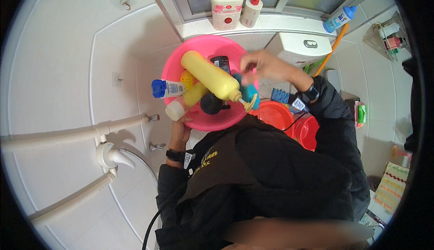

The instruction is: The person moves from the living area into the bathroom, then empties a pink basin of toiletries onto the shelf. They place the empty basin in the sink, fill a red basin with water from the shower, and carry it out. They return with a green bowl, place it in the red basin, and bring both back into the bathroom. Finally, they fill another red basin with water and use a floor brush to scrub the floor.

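A pink plastic basin (176, 51) is full of bottles. My left hand (180, 131) grips its near-left edge, with the fingertips hidden underneath. Across the top lies a large yellow pump bottle (210, 73), its pump pointing to the near right. Below it are a yellow bottle with a clear cap (192, 95) and a white bottle with a blue cap (169, 88). A black bottle (221, 63) and a round black item (211, 103) are partly covered. My right hand (264, 67), slightly blurred, curls its fingers over the right rim, above a teal item (250, 91).
A white pump bottle (227, 8), a smaller red-topped pump bottle (252, 9) and a blue-capped bottle (339, 19) stand on the window ledge. Right of the basin are a white cistern (298, 46) and red basins (275, 114). A white tap fitting (106, 155) juts from the left wall.
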Available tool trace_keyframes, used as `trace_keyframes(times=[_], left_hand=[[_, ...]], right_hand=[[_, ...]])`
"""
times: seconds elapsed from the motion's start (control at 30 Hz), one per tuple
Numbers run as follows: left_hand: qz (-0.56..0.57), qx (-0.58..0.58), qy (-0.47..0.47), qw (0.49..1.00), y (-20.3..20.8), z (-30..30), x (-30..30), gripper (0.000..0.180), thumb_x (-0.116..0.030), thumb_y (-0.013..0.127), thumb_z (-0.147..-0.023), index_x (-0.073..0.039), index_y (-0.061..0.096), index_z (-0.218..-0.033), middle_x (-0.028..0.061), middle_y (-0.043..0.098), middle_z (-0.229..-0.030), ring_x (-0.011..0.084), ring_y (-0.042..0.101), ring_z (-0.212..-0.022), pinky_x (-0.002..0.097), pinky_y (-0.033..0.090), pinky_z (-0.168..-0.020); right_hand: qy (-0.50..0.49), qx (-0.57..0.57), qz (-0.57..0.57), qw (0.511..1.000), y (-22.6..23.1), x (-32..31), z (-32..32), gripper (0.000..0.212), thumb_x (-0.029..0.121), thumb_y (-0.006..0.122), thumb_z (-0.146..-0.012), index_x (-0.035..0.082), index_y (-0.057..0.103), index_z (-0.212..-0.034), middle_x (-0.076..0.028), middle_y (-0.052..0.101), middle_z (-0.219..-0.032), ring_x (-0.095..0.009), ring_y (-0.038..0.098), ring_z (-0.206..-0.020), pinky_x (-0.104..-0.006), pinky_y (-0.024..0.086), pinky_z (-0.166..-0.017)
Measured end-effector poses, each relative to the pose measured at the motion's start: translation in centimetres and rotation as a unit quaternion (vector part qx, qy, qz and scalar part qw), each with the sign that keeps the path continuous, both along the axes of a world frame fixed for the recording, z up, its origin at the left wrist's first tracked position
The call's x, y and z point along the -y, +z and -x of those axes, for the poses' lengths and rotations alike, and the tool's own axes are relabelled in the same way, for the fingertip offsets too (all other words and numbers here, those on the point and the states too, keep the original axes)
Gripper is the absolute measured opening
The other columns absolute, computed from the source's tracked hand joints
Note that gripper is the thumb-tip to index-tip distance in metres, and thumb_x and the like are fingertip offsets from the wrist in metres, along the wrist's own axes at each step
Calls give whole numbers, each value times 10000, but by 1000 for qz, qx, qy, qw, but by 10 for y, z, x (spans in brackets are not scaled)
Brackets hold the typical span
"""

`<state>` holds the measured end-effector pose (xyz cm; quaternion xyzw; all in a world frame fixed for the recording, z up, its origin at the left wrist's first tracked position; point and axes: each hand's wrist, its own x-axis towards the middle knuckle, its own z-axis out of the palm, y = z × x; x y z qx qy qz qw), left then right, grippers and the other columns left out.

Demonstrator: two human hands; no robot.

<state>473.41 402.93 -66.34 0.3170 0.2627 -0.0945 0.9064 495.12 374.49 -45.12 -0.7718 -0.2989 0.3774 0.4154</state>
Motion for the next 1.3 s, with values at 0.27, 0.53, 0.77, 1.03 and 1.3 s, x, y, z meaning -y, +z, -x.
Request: trace_keyframes(times=[0.27, 0.53, 0.77, 1.03, 1.3], left_hand=[[15, -4, -19, 1000, 13, -9, -9, 615, 19, 520, -717, -6, 454, -1328, 128, 562, -1271, 285, 592, -1105, 417, 517, -911], [2, -19, -25, 999, 20, -5, -19, 629, 15, 535, -707, -36, 460, -1329, 117, 563, -1268, 287, 584, -1120, 428, 522, -903], [7, 5, -34, 999, 38, -5, -18, 639, 17, 547, -688, -34, 470, -1320, 118, 567, -1261, 281, 578, -1129, 415, 518, -915], [1, -33, -49, 998, 22, -12, -20, 610, 21, 533, -694, -5, 479, -1302, 149, 559, -1268, 295, 571, -1139, 439, 476, -990], [32, 7, -14, 999, 38, -27, -16, 729, 51, 560, -647, -32, 426, -1359, 119, 538, -1301, 294, 566, -1153, 421, 516, -948]], right_hand=[[241, 347, 32, 906, 33, -33, 52, 335, 113, 738, -656, 71, 582, -950, -99, 580, -897, -318, 576, -907, -422, 455, -800], [216, 485, -32, 847, 47, -66, 35, 211, 169, 661, -773, 74, 608, -954, -92, 554, -841, -294, 569, -888, -423, 467, -772], [41, 434, -106, 894, 87, -90, -6, 198, 212, 642, -857, 54, 625, -975, -148, 611, -876, -348, 585, -871, -425, 473, -756], [-194, 299, -139, 924, 153, -30, -35, 117, 161, 676, -889, 46, 667, -907, 22, 649, -846, -42, 561, -775, -224, 449, -676], [-402, 362, -19, 841, 187, 41, -86, 195, 215, 713, -839, 38, 667, -769, -19, 587, -570, -90, 549, -538, -259, 394, -496]])
